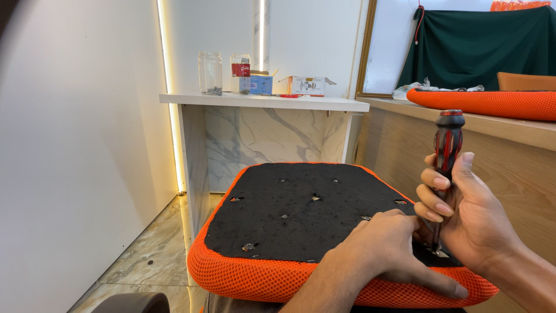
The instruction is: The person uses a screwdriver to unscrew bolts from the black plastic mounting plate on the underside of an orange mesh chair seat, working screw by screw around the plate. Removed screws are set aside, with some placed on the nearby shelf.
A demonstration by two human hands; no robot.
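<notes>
So the right hand (472, 223) is gripping a screwdriver (447, 150) with a red-and-black handle, fingers curled shut around the lower part of the grip and the thumb sticking up alongside it. The tool is standing almost straight up and down — long axis vertical, handle end pointing at the ceiling, tip pointing down into the near right corner of the seat cushion (301, 232), where it's meeting a bit of metal hardware. The shaft is mostly hiding behind the fingers, so I can't tell exactly what the tip is sitting in. The left hand (385, 246) is lying palm-down on the cushion just beside the tip, fingers loosely bent and the thumb stretching along the orange mesh edge; it's pressing on the cushion, not holding anything. The cushion itself is lying upside down, black fabric underside facing up with several small holes showing across it, orange mesh wrapping the rim. Further back, a white marble-look shelf (263, 101) is carrying a glass jar (211, 72) and a couple of small boxes (307, 86), and another orange cushion (486, 103) is resting on the wooden counter (521, 168) to the right.
</notes>
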